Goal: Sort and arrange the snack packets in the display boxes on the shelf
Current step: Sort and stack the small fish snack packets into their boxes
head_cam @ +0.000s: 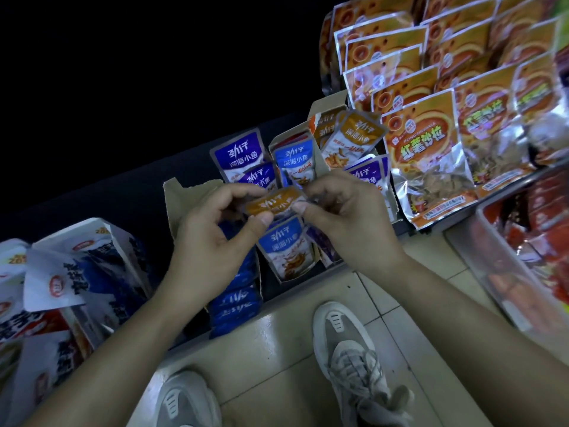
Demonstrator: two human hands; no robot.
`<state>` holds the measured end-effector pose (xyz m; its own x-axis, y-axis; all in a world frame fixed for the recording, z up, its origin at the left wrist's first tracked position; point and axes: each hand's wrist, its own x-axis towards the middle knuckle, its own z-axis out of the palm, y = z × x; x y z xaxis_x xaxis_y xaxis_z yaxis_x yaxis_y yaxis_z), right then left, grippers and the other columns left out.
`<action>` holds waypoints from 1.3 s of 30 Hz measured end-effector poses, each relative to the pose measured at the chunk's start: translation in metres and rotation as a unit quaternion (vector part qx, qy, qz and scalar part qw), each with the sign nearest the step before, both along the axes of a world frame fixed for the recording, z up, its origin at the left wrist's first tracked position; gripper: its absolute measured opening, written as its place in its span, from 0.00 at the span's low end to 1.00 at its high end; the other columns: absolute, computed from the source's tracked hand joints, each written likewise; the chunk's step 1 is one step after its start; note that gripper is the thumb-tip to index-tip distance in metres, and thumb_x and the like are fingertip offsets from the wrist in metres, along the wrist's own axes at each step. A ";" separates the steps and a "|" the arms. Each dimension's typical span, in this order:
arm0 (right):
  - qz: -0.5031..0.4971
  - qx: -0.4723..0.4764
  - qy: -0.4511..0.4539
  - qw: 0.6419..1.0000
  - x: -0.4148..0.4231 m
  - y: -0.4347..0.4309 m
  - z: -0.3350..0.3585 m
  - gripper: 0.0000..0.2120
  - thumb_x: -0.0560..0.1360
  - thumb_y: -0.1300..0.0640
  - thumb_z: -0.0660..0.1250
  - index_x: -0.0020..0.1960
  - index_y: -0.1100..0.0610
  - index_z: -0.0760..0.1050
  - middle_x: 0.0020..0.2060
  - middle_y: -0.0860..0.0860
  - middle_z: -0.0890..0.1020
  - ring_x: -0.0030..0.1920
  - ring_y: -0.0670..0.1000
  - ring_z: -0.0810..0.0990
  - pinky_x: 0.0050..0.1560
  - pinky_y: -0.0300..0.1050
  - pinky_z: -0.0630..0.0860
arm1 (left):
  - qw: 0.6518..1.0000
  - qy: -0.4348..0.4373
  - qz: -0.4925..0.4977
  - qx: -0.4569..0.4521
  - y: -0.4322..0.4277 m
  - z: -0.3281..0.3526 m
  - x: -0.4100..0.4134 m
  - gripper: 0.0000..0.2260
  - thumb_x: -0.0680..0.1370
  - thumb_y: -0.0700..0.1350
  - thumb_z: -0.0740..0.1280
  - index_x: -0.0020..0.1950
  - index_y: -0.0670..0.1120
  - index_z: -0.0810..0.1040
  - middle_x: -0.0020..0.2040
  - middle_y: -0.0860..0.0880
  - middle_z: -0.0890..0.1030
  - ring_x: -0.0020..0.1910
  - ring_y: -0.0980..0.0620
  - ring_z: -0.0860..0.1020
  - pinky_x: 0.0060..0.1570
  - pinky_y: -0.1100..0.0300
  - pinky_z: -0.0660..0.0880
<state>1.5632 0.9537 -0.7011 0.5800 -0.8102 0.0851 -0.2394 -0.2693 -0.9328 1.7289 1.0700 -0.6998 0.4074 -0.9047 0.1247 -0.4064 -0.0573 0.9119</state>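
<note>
While I lean over the box (172, 198), both hands pinch one orange packet (274, 203) between thumb & fingers: L hand (212, 232) on its left end, R hand (341, 211) on its right. It's held flat just above the blue packets (286, 246) standing in the box, with big orange bags (428, 155) hanging to the right.

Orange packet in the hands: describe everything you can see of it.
The orange packet is a small glossy sachet with white print, foil-like by its look. It is held sideways, slightly tilted, above the blue packets. The left hand pinches its left end and the right hand its right end; fingers hide part of it.
</note>
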 end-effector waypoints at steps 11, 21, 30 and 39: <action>-0.186 0.071 -0.216 0.956 -0.021 -0.031 0.001 0.06 0.77 0.64 0.70 0.42 0.58 0.77 0.35 0.53 0.83 0.35 0.52 0.81 0.39 0.45 0.79 | 0.982 -0.151 0.066 0.097 0.000 -0.017 -0.010 0.09 0.73 0.46 0.78 0.52 0.53 0.86 0.37 0.60 0.83 0.37 0.61 0.81 0.42 0.53 0.82; -0.253 -0.055 -0.065 0.964 -0.021 -0.092 -0.006 0.05 0.75 0.59 0.73 0.42 0.55 0.79 0.36 0.54 0.83 0.38 0.54 0.84 0.41 0.55 0.82 | 0.987 -0.105 0.080 0.095 -0.001 -0.017 -0.017 0.09 0.73 0.43 0.77 0.42 0.58 0.82 0.36 0.60 0.82 0.38 0.60 0.81 0.39 0.68 0.77; -0.208 -0.089 0.020 0.974 -0.012 -0.116 -0.004 0.07 0.75 0.56 0.73 0.43 0.58 0.79 0.35 0.51 0.83 0.37 0.49 0.84 0.42 0.52 0.82 | 0.989 -0.074 0.085 0.100 0.000 -0.018 -0.016 0.06 0.74 0.43 0.76 0.44 0.54 0.83 0.37 0.59 0.82 0.38 0.61 0.81 0.39 0.70 0.77; -0.118 -0.292 0.141 0.938 -0.010 -0.116 -0.001 0.07 0.77 0.60 0.68 0.52 0.59 0.82 0.43 0.55 0.84 0.41 0.54 0.81 0.42 0.50 0.78 | 0.991 -0.056 0.092 0.082 0.004 -0.018 -0.016 0.07 0.75 0.43 0.76 0.43 0.56 0.82 0.37 0.59 0.83 0.38 0.59 0.82 0.39 0.71 0.76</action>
<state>1.5529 0.8374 -0.7021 0.4559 -0.7819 0.4252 -0.5724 -0.6234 -0.5327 1.7129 1.0742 -0.7182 0.5597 -0.8280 0.0349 -0.4726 -0.2844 0.8341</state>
